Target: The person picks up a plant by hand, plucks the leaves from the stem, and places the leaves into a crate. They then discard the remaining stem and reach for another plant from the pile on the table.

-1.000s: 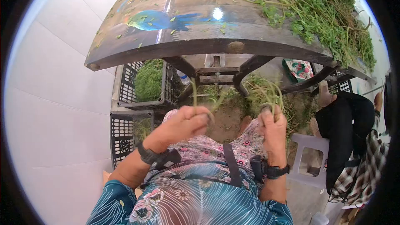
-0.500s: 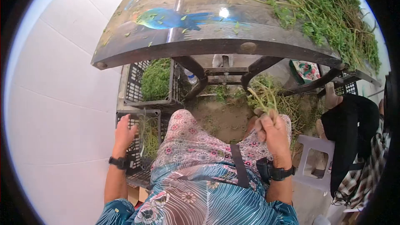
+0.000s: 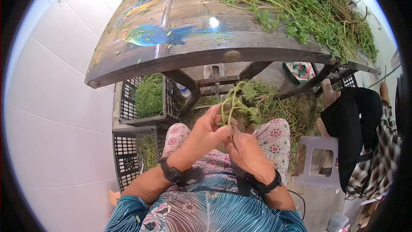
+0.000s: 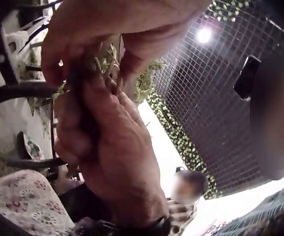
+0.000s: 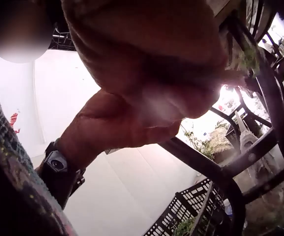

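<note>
Leafy green stems (image 3: 231,108) stand up from between my two hands, above the lap. With its thumb in front and fingers behind, my left hand (image 3: 207,132) grips them near their lower part. Meeting it from the other side, my right hand (image 3: 247,152) pinches the same stems low down, its fingers curled. The left wrist view has the right hand (image 4: 119,142) close against the left one, with bits of stem (image 4: 106,66) showing between them. Fingers hide the stems' lower ends.
A painted wooden table (image 3: 189,38) ahead carries a big heap of greens (image 3: 309,8). Left of my knees are two black crates (image 3: 125,146), one holding fine greens (image 3: 149,96), the other stems (image 3: 147,150). Plant scraps (image 3: 274,103) litter the floor. A seated person (image 3: 356,124) and a plastic stool (image 3: 315,180) are right.
My left hand swung out over the near left crate, opened there, and came back to the middle. My right hand, holding stems throughout, moved left to meet it.
</note>
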`<move>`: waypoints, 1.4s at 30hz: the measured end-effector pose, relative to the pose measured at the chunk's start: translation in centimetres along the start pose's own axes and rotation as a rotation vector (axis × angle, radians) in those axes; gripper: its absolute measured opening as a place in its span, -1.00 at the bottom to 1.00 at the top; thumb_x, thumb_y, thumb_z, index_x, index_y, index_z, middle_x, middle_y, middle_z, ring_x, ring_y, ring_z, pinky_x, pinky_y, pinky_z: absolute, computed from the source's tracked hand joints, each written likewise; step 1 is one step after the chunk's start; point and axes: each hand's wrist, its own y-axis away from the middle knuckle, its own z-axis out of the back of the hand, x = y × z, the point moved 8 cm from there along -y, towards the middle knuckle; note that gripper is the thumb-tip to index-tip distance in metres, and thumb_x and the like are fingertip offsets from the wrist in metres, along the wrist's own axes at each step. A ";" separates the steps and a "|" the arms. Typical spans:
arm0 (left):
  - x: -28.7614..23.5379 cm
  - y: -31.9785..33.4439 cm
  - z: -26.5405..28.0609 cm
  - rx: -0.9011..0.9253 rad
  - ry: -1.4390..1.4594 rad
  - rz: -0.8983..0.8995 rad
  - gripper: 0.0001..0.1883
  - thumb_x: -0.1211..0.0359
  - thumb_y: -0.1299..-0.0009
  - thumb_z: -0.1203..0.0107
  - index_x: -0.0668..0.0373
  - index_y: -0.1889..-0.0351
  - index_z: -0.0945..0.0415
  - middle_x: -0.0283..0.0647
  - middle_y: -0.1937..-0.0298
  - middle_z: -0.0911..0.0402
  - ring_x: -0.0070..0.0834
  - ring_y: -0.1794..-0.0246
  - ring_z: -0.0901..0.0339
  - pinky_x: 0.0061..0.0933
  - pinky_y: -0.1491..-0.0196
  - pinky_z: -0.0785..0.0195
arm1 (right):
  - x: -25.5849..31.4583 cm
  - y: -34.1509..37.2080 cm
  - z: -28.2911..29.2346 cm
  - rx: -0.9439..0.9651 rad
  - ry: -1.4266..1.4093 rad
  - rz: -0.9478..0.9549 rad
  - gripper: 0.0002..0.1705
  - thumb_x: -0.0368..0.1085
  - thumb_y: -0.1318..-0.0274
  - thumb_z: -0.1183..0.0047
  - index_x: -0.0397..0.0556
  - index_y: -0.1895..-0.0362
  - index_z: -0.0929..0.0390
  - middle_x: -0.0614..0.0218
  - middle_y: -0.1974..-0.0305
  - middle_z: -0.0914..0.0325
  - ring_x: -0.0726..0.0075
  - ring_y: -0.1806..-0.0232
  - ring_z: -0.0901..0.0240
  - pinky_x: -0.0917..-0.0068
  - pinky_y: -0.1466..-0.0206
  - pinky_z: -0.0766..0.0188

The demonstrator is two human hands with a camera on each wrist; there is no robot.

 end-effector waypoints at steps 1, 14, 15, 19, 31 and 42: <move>0.1 0.0 0.0 -0.011 0.011 0.042 -0.62 0.47 -0.28 0.08 0.29 -0.08 -0.28 -0.27 0.16 -0.54 -0.58 0.10 -0.44 -0.53 0.02 -0.30 | 0.2 0.1 -0.2 0.024 0.017 0.012 -0.71 -0.37 -0.05 0.14 -0.23 0.12 -0.26 -0.12 0.53 -0.42 -0.27 0.42 -0.39 0.05 0.39 -0.29; 0.7 -1.0 0.9 0.007 0.444 0.054 -0.78 0.45 -0.31 0.02 0.17 0.07 -0.35 -0.22 0.20 -0.54 -0.45 0.28 -0.54 -0.49 0.23 -0.41 | -0.9 -0.2 -2.1 0.091 0.023 0.053 -0.71 -0.33 -0.07 0.09 -0.22 0.14 -0.25 -0.11 0.49 -0.42 -0.26 0.40 -0.38 0.02 0.37 -0.29; 0.8 -1.0 0.9 -0.006 0.426 0.040 -0.78 0.46 -0.31 0.03 0.16 0.08 -0.34 -0.22 0.22 -0.54 -0.45 0.30 -0.53 -0.49 0.24 -0.41 | -0.9 -0.2 -2.1 0.084 0.021 0.065 -0.69 -0.30 -0.06 0.08 -0.21 0.14 -0.26 -0.09 0.49 -0.43 -0.25 0.40 -0.38 0.03 0.36 -0.29; 1.1 -1.5 1.3 -0.046 0.496 0.045 -0.82 0.48 -0.30 0.07 0.14 0.14 -0.34 -0.30 0.35 -0.47 -0.56 0.50 -0.43 -0.59 0.45 -0.31 | -0.2 0.2 -1.4 -0.050 0.010 0.267 -0.63 -0.24 -0.01 -0.01 -0.17 0.13 -0.30 0.00 0.45 -0.47 -0.19 0.38 -0.41 0.15 0.32 -0.36; 1.1 -0.6 0.9 0.001 0.448 0.152 -0.86 0.49 -0.30 0.10 0.11 0.20 -0.34 -0.36 0.43 -0.40 -0.76 0.69 -0.12 -0.73 0.66 0.05 | -3.1 0.3 4.9 -0.456 -0.203 -0.082 -0.73 -0.36 0.02 0.00 -0.19 0.18 -0.44 0.09 0.25 -0.50 0.17 0.29 -0.48 0.41 0.22 -0.38; 1.4 -0.4 -0.1 0.003 0.369 0.166 -0.88 0.48 -0.32 0.08 0.17 0.19 -0.36 -0.40 0.47 -0.39 -0.80 0.71 -0.10 -0.74 0.67 0.08 | -2.2 -0.2 2.9 -0.290 -0.204 0.011 -0.79 -0.36 -0.01 0.04 -0.15 0.22 -0.47 0.00 0.38 -0.50 -0.08 0.32 -0.46 0.27 0.29 -0.37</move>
